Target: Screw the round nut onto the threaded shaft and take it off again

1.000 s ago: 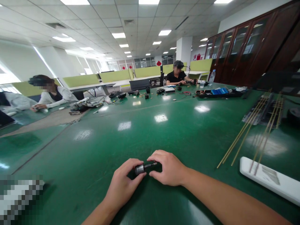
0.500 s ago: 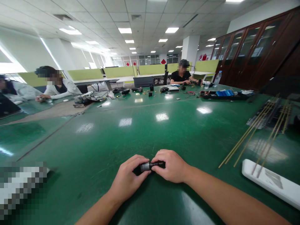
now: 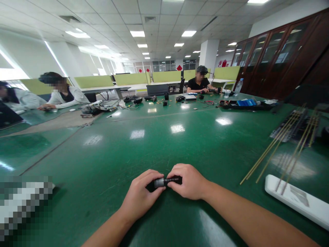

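Observation:
Low in the middle of the head view, my left hand (image 3: 141, 192) is closed around a dark grey cylinder (image 3: 159, 183), thumb below and fingers above. Its left end is hidden in my palm. My right hand (image 3: 187, 181) pinches a thin black ribbed shaft (image 3: 172, 179) that lies in line with the cylinder. Whether shaft and cylinder are one piece or two I cannot tell. Both hands are close together, just over the green table (image 3: 123, 147).
Thin brass-coloured rods (image 3: 262, 154) reach over a white case (image 3: 290, 195) at the right. A blurred-out pale object (image 3: 23, 209) lies at lower left. Across the table are a black tray (image 3: 244, 104), a water bottle (image 3: 239, 86), tangled parts (image 3: 97, 108) and several people.
My right hand has shifted very slightly to the right, baring a bit more of the ribbed shaft. My left hand stays nearly still.

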